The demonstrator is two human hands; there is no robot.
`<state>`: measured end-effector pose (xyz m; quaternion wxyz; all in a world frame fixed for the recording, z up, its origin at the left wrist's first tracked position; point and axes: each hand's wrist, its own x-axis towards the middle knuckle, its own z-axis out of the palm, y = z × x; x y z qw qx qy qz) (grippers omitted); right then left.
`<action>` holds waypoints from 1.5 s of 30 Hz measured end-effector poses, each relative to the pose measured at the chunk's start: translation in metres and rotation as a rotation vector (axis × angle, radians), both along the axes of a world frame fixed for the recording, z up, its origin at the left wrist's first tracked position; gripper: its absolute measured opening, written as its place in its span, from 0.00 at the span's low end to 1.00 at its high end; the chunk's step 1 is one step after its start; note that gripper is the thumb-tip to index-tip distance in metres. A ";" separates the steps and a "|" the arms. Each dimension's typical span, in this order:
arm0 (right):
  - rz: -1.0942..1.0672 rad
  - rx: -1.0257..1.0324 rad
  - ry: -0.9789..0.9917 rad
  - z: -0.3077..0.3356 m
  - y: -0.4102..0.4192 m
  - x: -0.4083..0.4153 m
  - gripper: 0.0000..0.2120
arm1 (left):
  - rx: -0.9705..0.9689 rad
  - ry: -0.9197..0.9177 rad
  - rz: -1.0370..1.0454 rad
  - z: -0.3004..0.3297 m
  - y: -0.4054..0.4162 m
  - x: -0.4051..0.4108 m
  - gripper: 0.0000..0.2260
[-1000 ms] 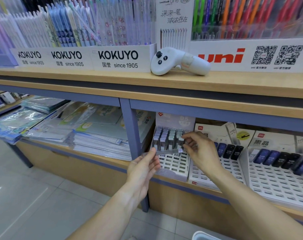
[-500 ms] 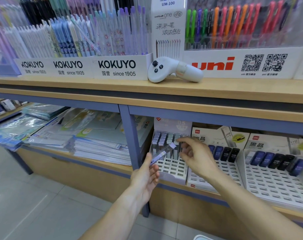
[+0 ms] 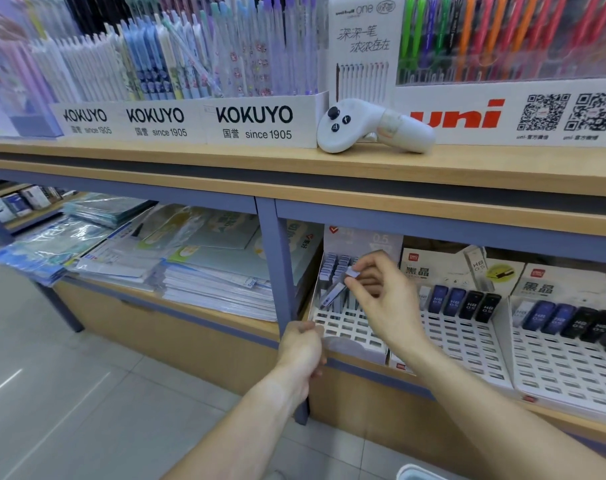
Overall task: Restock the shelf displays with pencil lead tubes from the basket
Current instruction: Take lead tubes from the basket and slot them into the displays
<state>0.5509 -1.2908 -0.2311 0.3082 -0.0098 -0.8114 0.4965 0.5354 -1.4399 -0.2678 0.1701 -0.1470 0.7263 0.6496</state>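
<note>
My right hand [image 3: 384, 299] pinches the capped top of a clear pencil lead tube [image 3: 336, 289]. The tube hangs tilted over the white slotted display rack [image 3: 350, 329] on the lower shelf. Several matching tubes [image 3: 336, 266] stand in rows at the back of this rack. My left hand [image 3: 303, 351] is lower, by the rack's front left corner and the blue post; its fingers are curled and I see nothing in them. Only a pale rim of the basket [image 3: 421, 472] shows, at the bottom edge.
Two more slotted racks to the right hold dark lead tubes [image 3: 467, 304] [image 3: 571, 322]. A blue shelf post [image 3: 280, 271] stands left of the rack. Stacked plastic folders [image 3: 197, 271] fill the left bay. A white controller [image 3: 374, 128] lies on the top shelf before pen displays.
The tube passed from my left hand to my right, which now holds it over the rack. My left hand dropped and curled near the rack's corner. The view moved closer.
</note>
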 end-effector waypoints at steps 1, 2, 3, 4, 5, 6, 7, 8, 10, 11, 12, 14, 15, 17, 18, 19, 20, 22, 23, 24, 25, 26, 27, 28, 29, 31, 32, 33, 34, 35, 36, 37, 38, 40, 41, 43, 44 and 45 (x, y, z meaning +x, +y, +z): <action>0.003 0.062 -0.006 -0.003 -0.003 -0.003 0.10 | -0.037 0.031 -0.013 -0.004 -0.002 -0.001 0.10; 0.005 0.114 -0.012 -0.006 -0.005 -0.006 0.10 | -0.066 0.056 -0.027 -0.006 -0.004 -0.002 0.11; 0.012 0.156 -0.019 -0.009 -0.006 -0.009 0.10 | -0.088 0.075 -0.041 -0.007 -0.005 -0.003 0.13; 0.021 0.192 -0.025 -0.012 -0.007 -0.012 0.10 | -0.105 0.087 -0.054 -0.007 -0.006 -0.004 0.15; 0.029 0.221 -0.029 -0.014 -0.008 -0.014 0.10 | -0.117 0.095 -0.069 -0.008 -0.006 -0.004 0.16; 0.033 0.242 -0.030 -0.016 -0.008 -0.015 0.10 | -0.121 0.098 -0.081 -0.008 -0.007 -0.004 0.17; 0.033 0.255 -0.025 -0.018 -0.008 -0.016 0.10 | -0.125 0.101 -0.096 -0.008 -0.008 -0.005 0.18; 0.032 0.264 -0.016 -0.018 -0.008 -0.017 0.09 | -0.131 0.102 -0.116 -0.009 -0.009 -0.004 0.19; 0.039 0.288 -0.009 -0.017 -0.007 -0.017 0.09 | -0.146 0.102 -0.158 -0.008 -0.009 -0.004 0.21; 0.047 0.308 -0.011 -0.016 -0.006 -0.017 0.09 | -0.151 0.099 -0.177 -0.008 -0.010 -0.004 0.21; 0.057 0.328 -0.013 -0.015 -0.005 -0.016 0.09 | -0.151 0.094 -0.196 -0.010 -0.010 -0.005 0.22; 0.077 0.361 -0.019 -0.014 -0.003 -0.016 0.09 | -0.149 0.085 -0.227 -0.011 -0.009 -0.006 0.23; 0.085 0.377 -0.026 -0.014 -0.002 -0.015 0.09 | -0.148 0.083 -0.237 -0.012 -0.009 -0.006 0.24; 0.088 0.408 -0.034 -0.013 -0.003 -0.015 0.09 | -0.149 0.080 -0.251 -0.012 -0.009 -0.007 0.24; 0.079 0.417 -0.034 -0.012 -0.004 -0.016 0.09 | -0.151 0.075 -0.260 -0.012 -0.008 -0.007 0.25; 0.067 0.425 -0.033 -0.011 -0.005 -0.019 0.09 | -0.153 0.074 -0.271 -0.011 -0.008 -0.006 0.25; 0.060 0.438 -0.032 -0.010 -0.006 -0.022 0.10 | -0.161 0.074 -0.282 -0.011 -0.007 -0.006 0.25; 0.059 0.492 -0.056 -0.010 -0.008 -0.030 0.12 | -0.168 0.077 -0.299 -0.010 -0.006 -0.006 0.25; 0.058 0.522 -0.087 -0.011 -0.009 -0.034 0.13 | -0.172 0.081 -0.306 -0.010 -0.005 -0.006 0.26; 0.057 0.547 -0.123 -0.012 -0.010 -0.036 0.14 | -0.178 0.084 -0.311 -0.010 -0.005 -0.006 0.26; 0.058 0.564 -0.155 -0.013 -0.010 -0.038 0.15 | -0.179 0.088 -0.314 -0.009 -0.004 -0.006 0.26; 0.061 0.570 -0.178 -0.014 -0.011 -0.039 0.17 | -0.175 0.091 -0.316 -0.008 -0.004 -0.006 0.26; 0.064 0.571 -0.189 -0.015 -0.011 -0.038 0.18 | -0.167 0.099 -0.315 -0.008 -0.004 -0.006 0.26; 0.068 0.570 -0.189 -0.015 -0.011 -0.036 0.19 | -0.159 0.110 -0.313 -0.009 -0.004 -0.005 0.25; 0.074 0.566 -0.183 -0.016 -0.010 -0.033 0.19 | -0.153 0.126 -0.308 -0.008 -0.005 -0.004 0.24; 0.085 0.513 -0.163 -0.018 -0.006 -0.021 0.20 | -0.169 0.174 -0.274 -0.010 -0.006 -0.004 0.22; 0.086 0.471 -0.153 -0.020 -0.004 -0.012 0.20 | -0.194 0.201 -0.261 -0.011 -0.006 -0.003 0.21; 0.081 0.426 -0.146 -0.022 -0.001 0.000 0.19 | -0.221 0.237 -0.255 -0.011 -0.006 -0.002 0.18; 0.072 0.379 -0.145 -0.026 0.001 0.012 0.17 | -0.249 0.275 -0.263 -0.009 -0.006 0.001 0.15; 0.061 0.325 -0.151 -0.030 0.005 0.025 0.16 | -0.272 0.319 -0.280 -0.008 -0.005 0.004 0.11; 0.050 0.267 -0.169 -0.036 0.008 0.040 0.15 | -0.296 0.363 -0.305 -0.006 -0.002 0.009 0.07; 0.038 0.213 -0.195 -0.041 0.012 0.055 0.14 | -0.319 0.413 -0.338 -0.005 0.000 0.014 0.04; 0.025 0.169 -0.223 -0.046 0.017 0.072 0.13 | -0.343 0.456 -0.387 -0.004 0.004 0.020 0.02; -0.003 0.084 -0.277 -0.059 0.027 0.107 0.12 | -0.391 0.498 -0.519 -0.006 0.016 0.036 0.03; -0.025 0.039 -0.303 -0.068 0.034 0.127 0.11 | -0.409 0.503 -0.590 -0.010 0.022 0.045 0.04; -0.071 -0.019 -0.371 -0.088 0.048 0.164 0.10 | -0.456 0.534 -0.729 -0.022 0.035 0.067 0.06; -0.090 -0.022 -0.422 -0.101 0.056 0.181 0.09 | -0.501 0.551 -0.810 -0.031 0.042 0.079 0.08; -0.106 -0.013 -0.487 -0.115 0.065 0.196 0.09 | -0.561 0.563 -0.908 -0.043 0.049 0.091 0.09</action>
